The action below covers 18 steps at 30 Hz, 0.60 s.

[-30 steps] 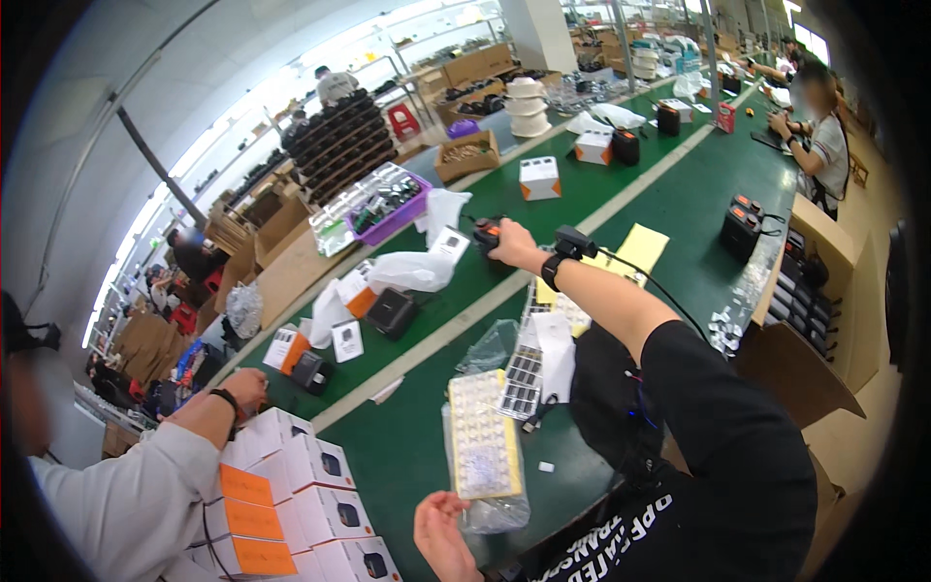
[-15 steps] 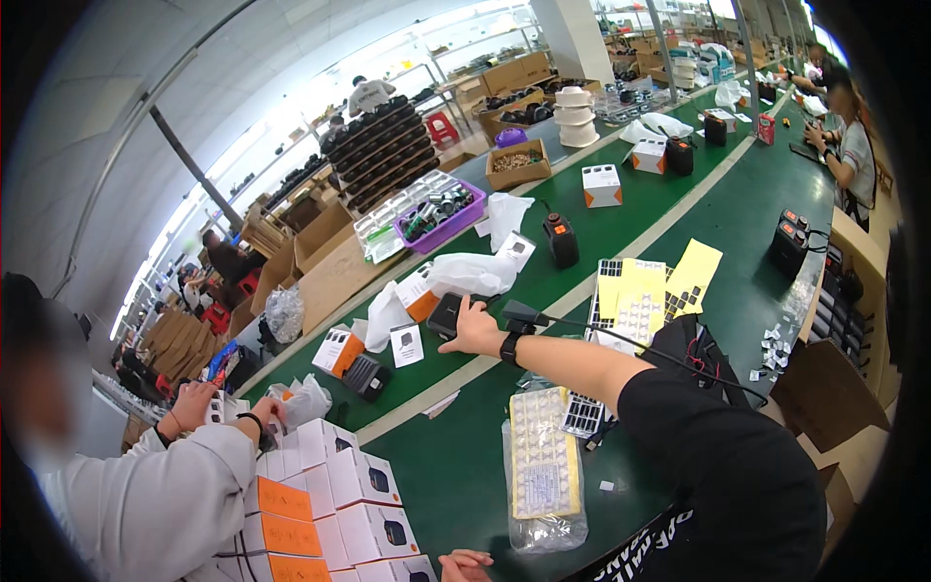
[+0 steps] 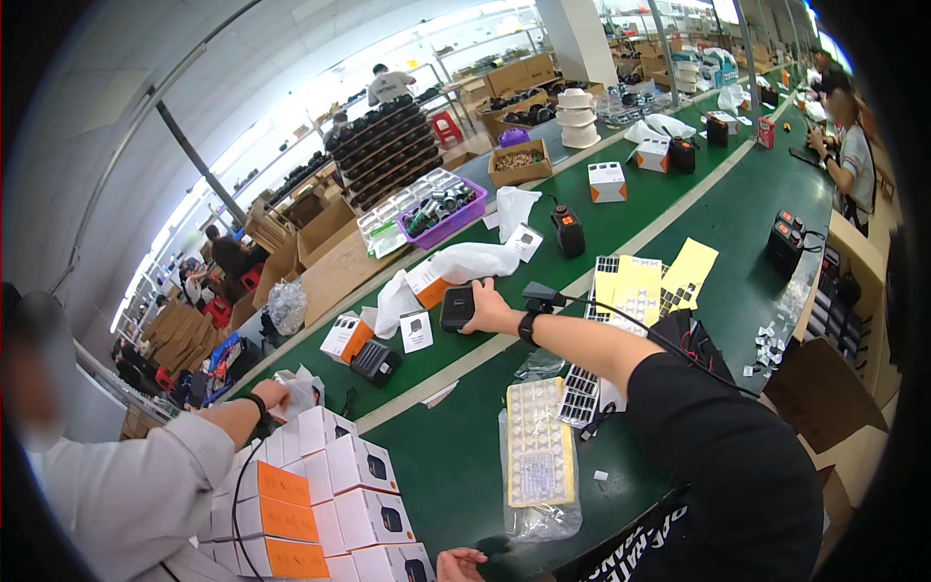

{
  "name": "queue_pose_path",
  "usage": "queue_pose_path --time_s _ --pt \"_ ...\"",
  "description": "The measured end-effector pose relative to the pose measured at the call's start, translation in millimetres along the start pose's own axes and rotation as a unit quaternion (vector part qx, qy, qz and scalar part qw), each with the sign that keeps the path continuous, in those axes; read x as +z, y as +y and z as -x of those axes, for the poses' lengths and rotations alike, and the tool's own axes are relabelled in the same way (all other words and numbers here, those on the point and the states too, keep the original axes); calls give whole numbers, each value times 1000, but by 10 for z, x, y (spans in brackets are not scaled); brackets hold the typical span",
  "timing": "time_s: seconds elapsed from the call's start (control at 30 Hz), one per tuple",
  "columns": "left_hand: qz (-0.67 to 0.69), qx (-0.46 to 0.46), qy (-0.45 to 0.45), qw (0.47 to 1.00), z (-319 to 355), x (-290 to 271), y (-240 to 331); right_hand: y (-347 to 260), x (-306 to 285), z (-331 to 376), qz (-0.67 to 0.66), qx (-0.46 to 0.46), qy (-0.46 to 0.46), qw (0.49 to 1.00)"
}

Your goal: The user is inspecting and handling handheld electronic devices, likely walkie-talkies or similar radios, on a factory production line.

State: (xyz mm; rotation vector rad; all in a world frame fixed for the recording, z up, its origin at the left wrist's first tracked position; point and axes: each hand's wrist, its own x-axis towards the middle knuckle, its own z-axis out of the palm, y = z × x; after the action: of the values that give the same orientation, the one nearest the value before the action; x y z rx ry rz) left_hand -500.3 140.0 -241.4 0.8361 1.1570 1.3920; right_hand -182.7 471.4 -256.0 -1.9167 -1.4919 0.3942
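Note:
My right hand (image 3: 493, 310) reaches out over the green conveyor belt (image 3: 621, 218) and grips a small black boxy device (image 3: 457, 307). A black band with a cable sits on that wrist. Just beyond the device lie crumpled white bags (image 3: 465, 262) and a white and orange carton (image 3: 424, 283). Only the fingers of my left hand (image 3: 460, 563) show at the lower edge. They rest beside a clear bag holding a pale tray of small parts (image 3: 536, 448), and I cannot see whether they hold anything.
A person's grey-sleeved arm (image 3: 145, 485) works at stacked white and orange cartons (image 3: 320, 504) on my left. Another black device (image 3: 567, 231) stands upright on the belt. Yellow label sheets (image 3: 645, 281), a purple parts tray (image 3: 441, 209) and cardboard boxes lie farther off.
My right hand has drawn back from the upright black device farther along the belt and moved left, closing on the black device by the white bags. My left hand has dropped toward the lower edge.

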Motion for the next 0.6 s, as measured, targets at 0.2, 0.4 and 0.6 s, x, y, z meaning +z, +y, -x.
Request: queue_pose_path --time_s 0.2,0.4,0.6 --pt "-85 100 23 991 -120 59 210 -402 -789 1128 34 -435 13 900" --pt "-196 378 -153 892 -296 571 608 -725 -1436 2407 17 -623 22 782" --pt "-160 502 -273 805 -197 870 778 -809 -1666 3003 -72 -567 24 820"
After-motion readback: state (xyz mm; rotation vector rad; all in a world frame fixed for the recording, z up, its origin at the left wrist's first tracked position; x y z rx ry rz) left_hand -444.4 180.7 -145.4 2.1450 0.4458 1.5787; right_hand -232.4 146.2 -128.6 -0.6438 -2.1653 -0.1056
